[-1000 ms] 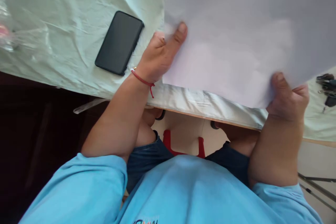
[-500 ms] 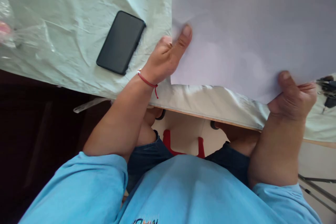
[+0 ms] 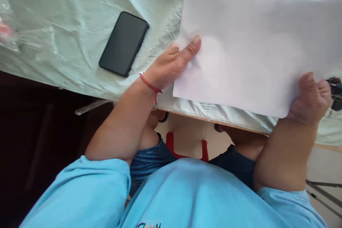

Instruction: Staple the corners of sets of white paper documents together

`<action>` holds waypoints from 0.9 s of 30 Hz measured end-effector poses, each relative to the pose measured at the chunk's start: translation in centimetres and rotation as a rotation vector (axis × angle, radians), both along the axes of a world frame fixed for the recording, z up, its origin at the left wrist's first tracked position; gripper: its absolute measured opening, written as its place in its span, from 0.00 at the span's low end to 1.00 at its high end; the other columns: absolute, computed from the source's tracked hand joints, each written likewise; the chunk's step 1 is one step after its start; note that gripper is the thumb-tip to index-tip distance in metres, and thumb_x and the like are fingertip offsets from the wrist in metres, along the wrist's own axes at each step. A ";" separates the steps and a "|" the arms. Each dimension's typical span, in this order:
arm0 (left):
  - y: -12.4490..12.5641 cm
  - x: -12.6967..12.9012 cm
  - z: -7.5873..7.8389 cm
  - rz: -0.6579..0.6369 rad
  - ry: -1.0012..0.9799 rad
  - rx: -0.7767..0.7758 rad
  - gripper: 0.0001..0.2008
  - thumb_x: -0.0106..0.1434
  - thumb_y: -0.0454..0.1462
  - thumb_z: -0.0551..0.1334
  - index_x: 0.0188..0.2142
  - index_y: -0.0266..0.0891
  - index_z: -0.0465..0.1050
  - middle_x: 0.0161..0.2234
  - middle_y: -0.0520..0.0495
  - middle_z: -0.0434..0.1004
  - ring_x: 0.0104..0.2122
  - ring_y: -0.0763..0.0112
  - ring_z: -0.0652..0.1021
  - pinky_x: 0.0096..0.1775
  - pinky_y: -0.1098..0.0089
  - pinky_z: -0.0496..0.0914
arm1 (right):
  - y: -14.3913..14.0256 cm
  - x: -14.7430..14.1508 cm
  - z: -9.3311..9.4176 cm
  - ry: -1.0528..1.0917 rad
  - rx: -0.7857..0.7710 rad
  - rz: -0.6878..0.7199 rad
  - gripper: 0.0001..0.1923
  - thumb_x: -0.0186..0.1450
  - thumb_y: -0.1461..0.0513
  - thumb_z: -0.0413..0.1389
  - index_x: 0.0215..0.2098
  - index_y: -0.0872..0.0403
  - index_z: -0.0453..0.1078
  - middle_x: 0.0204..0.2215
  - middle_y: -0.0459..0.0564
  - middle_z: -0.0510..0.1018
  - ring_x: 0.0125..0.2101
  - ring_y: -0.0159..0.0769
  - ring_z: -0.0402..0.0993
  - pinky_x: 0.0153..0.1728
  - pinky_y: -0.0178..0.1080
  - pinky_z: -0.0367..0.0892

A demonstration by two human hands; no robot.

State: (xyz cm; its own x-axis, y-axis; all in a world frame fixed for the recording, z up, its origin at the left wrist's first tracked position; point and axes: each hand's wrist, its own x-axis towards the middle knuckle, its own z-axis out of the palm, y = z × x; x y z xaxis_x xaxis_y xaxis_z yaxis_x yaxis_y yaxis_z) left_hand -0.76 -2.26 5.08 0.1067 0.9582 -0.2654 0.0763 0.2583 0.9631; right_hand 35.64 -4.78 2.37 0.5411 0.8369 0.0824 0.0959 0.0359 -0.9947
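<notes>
**Sheet of paper held at both near corners above the table edge**

Left hand [image 3: 171,65]: gripping the white sheet of paper [image 3: 253,50] at its near-left corner — thumb laid flat on the upper face, remaining fingers hidden beneath the sheet. A red thread bracelet [image 3: 150,85] sits on that wrist.

Right hand [image 3: 311,96]: gripping the same sheet at its near-right corner, thumb on top, fingers curled behind the edge.

Position of the sheet: it is blank on the visible side and spans between the two hands, its near edge over the front edge of the table [image 3: 240,124]. It covers most of the right half of the tabletop and runs out of view at the top. Whether its far part rests on the cloth cannot be told.

Surroundings: a pale green cloth [image 3: 66,25], creased, covers the table. A black phone [image 3: 123,43] lies face up on the cloth, left of the left hand and apart from it. A bunch of keys [image 3: 336,92] lies on the cloth just beside the right hand — partly hidden behind it. Clear plastic wrapping [image 3: 16,35] lies at the far left edge, blurred.
</notes>
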 end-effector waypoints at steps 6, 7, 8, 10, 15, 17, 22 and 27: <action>-0.8 0.6 0.1 -0.167 -0.124 -0.185 0.19 0.79 0.54 0.64 0.47 0.42 0.84 0.44 0.49 0.88 0.48 0.62 0.89 0.43 0.72 0.83 | -0.5 1.1 0.4 0.071 -0.131 0.011 0.33 0.40 0.46 0.83 0.29 0.56 0.73 0.32 0.46 0.79 0.31 0.30 0.75 0.36 0.41 0.83; -1.0 0.6 0.1 -0.199 -0.134 -0.195 0.19 0.79 0.53 0.63 0.47 0.42 0.84 0.45 0.49 0.89 0.47 0.63 0.89 0.41 0.72 0.83 | -0.7 0.9 0.5 0.092 -0.174 0.026 0.33 0.39 0.47 0.83 0.32 0.56 0.77 0.35 0.48 0.82 0.31 0.31 0.76 0.36 0.43 0.84; -1.1 0.6 0.2 -0.234 -0.131 -0.200 0.19 0.79 0.53 0.63 0.48 0.41 0.84 0.44 0.49 0.89 0.46 0.63 0.89 0.40 0.73 0.83 | -0.9 0.8 0.6 0.106 -0.217 0.039 0.34 0.37 0.48 0.83 0.34 0.57 0.79 0.38 0.50 0.84 0.31 0.33 0.78 0.37 0.45 0.85; -1.3 0.6 0.4 -0.291 -0.091 -0.202 0.20 0.79 0.53 0.62 0.46 0.40 0.84 0.42 0.49 0.88 0.42 0.63 0.89 0.38 0.72 0.82 | -1.3 0.8 0.8 0.101 -0.306 0.059 0.37 0.34 0.48 0.84 0.36 0.58 0.81 0.42 0.52 0.86 0.31 0.35 0.80 0.37 0.47 0.86; -0.5 0.3 0.7 -0.280 0.133 -0.185 0.17 0.78 0.45 0.64 0.35 0.37 0.81 0.28 0.50 0.78 0.30 0.69 0.82 0.32 0.72 0.74 | -2.6 1.9 1.0 0.033 -0.515 0.060 0.41 0.28 0.47 0.85 0.36 0.57 0.82 0.41 0.54 0.86 0.30 0.37 0.81 0.31 0.40 0.84; 0.0 0.3 0.5 -0.247 0.208 -0.121 0.13 0.74 0.39 0.66 0.32 0.38 0.79 0.24 0.52 0.74 0.26 0.73 0.75 0.31 0.72 0.69 | -3.2 2.5 1.3 0.033 -0.597 0.069 0.41 0.27 0.48 0.85 0.35 0.58 0.82 0.37 0.54 0.86 0.28 0.37 0.80 0.26 0.39 0.81; 0.7 0.9 -0.4 -0.211 0.333 -0.013 0.11 0.68 0.32 0.65 0.27 0.38 0.75 0.23 0.54 0.68 0.26 0.75 0.65 0.31 0.67 0.59 | -4.4 3.9 2.0 0.021 -0.744 0.139 0.37 0.33 0.48 0.85 0.35 0.56 0.82 0.33 0.52 0.84 0.26 0.36 0.79 0.22 0.35 0.77; 1.0 1.7 -0.5 -0.214 0.488 0.055 0.15 0.70 0.35 0.61 0.25 0.40 0.72 0.21 0.54 0.62 0.26 0.72 0.62 0.33 0.65 0.58 | -5.2 5.3 1.8 0.012 -0.824 0.240 0.37 0.35 0.49 0.85 0.38 0.56 0.83 0.39 0.54 0.86 0.31 0.38 0.81 0.29 0.35 0.80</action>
State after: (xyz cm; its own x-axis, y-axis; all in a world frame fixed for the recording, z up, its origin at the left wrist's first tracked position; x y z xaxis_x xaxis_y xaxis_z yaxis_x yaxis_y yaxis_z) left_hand 0.90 -1.23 4.58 0.1784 0.9422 -0.2835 0.5640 0.1382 0.8141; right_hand 40.96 -9.95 4.21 0.3384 0.7188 -0.6073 0.1671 -0.6811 -0.7129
